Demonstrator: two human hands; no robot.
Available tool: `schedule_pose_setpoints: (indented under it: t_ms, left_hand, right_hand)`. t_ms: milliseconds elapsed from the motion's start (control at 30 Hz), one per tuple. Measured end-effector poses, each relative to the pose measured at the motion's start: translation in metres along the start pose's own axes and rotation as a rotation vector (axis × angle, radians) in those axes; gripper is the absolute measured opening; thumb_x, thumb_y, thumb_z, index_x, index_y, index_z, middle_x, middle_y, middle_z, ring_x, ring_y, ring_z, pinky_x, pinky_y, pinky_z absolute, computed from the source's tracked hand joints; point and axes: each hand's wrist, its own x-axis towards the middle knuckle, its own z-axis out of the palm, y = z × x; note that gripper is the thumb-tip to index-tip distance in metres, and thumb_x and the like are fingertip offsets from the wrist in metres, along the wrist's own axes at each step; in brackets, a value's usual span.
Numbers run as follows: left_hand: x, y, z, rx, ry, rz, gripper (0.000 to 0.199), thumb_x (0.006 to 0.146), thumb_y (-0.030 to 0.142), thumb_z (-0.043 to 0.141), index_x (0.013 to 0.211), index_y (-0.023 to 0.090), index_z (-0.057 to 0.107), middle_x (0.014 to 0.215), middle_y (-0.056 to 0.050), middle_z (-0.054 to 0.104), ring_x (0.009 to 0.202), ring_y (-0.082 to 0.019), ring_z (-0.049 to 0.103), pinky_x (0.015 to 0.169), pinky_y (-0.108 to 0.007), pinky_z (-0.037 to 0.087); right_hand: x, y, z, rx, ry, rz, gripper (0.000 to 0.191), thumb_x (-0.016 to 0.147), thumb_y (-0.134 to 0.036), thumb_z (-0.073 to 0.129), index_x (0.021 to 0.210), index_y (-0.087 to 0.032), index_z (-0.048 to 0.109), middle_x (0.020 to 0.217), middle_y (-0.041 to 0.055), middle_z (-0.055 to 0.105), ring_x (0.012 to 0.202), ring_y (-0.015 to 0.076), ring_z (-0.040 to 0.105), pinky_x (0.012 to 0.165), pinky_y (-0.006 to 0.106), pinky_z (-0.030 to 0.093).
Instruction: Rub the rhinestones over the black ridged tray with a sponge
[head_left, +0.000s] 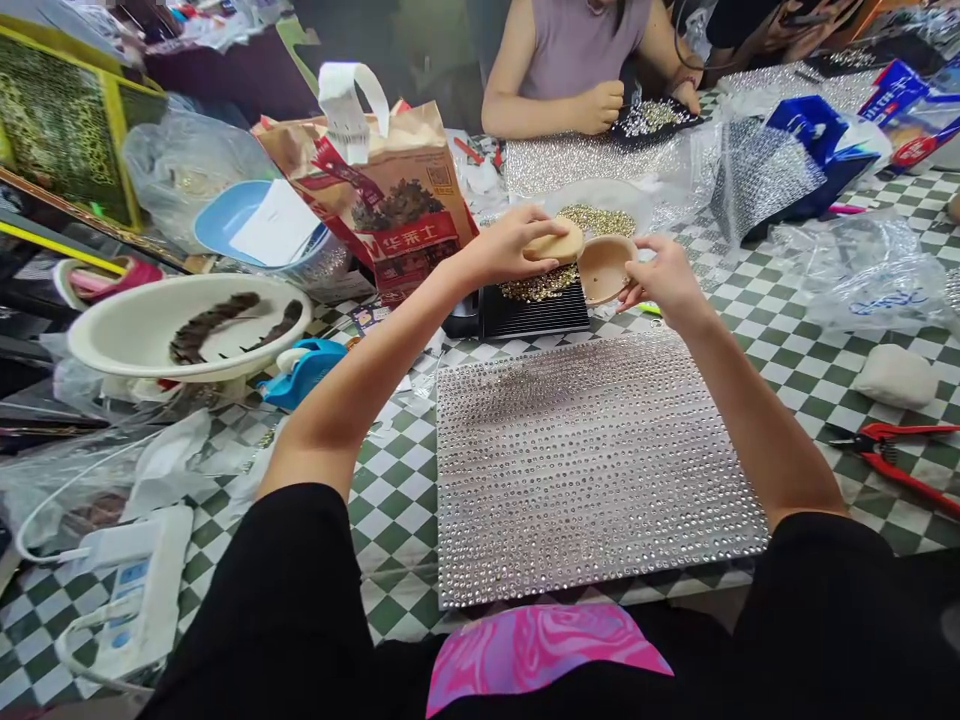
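Note:
My left hand [514,245] holds a round tan lid [556,243] above a small black tray [534,308] heaped with tiny gold beads [538,285]. My right hand [664,280] grips a shallow tan round container [602,268], tilted on its side just right of the lid. Both hands are stretched out over the far edge of a large sheet studded with rows of rhinestones [585,460], which lies flat on the green-and-white checked table [787,340] in front of me.
A printed paper bag [390,190] stands left of the tray. A white basin [187,325] with dark strands and a blue tape dispenser [304,368] sit at left. Red pliers [896,455] lie at right. A person across the table [577,60] works on beads.

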Motion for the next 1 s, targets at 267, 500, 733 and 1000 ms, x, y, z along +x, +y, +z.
schedule_pose_setpoints:
  t_ms: [267, 500, 733, 1000]
  left_hand:
    - [-0.015, 0.004, 0.003, -0.017, 0.035, -0.009, 0.056, 0.086, 0.042, 0.063, 0.139, 0.027, 0.057, 0.14, -0.012, 0.054, 0.133, -0.028, 0.049, 0.122, -0.046, 0.037]
    - [-0.026, 0.015, 0.0, -0.052, 0.034, -0.028, 0.055, 0.082, 0.039, 0.07, 0.135, 0.029, 0.06, 0.138, -0.01, 0.056, 0.132, -0.029, 0.05, 0.122, -0.046, 0.037]
    - [-0.033, 0.025, -0.001, -0.001, 0.023, -0.047, 0.056, 0.083, 0.039, 0.07, 0.137, 0.028, 0.059, 0.139, -0.011, 0.055, 0.132, -0.029, 0.049, 0.119, -0.044, 0.04]
    - [-0.039, 0.036, 0.001, 0.047, 0.026, -0.068, 0.055, 0.083, 0.037, 0.069, 0.137, 0.028, 0.059, 0.139, -0.01, 0.055, 0.133, -0.03, 0.05, 0.119, -0.046, 0.04]
  right_hand:
    - [-0.001, 0.001, 0.0, 0.005, 0.005, -0.034, 0.045, 0.078, -0.013, 0.057, 0.123, -0.016, 0.058, 0.051, -0.0008, 0.06, 0.045, 0.0164, 0.061, 0.051, 0.031, 0.062]
    - [-0.009, -0.005, -0.001, -0.028, 0.005, -0.052, 0.045, 0.08, -0.009, 0.056, 0.125, -0.013, 0.057, 0.054, 0.003, 0.062, 0.05, 0.02, 0.066, 0.059, 0.037, 0.065]
    - [-0.016, -0.009, -0.005, -0.05, -0.031, -0.074, 0.043, 0.081, -0.009, 0.057, 0.124, -0.012, 0.058, 0.053, 0.0018, 0.062, 0.047, 0.0172, 0.064, 0.051, 0.031, 0.063]
    - [-0.017, -0.01, -0.007, -0.047, -0.04, -0.078, 0.04, 0.084, -0.008, 0.058, 0.123, -0.012, 0.059, 0.054, 0.0007, 0.061, 0.048, 0.0162, 0.064, 0.053, 0.032, 0.064]
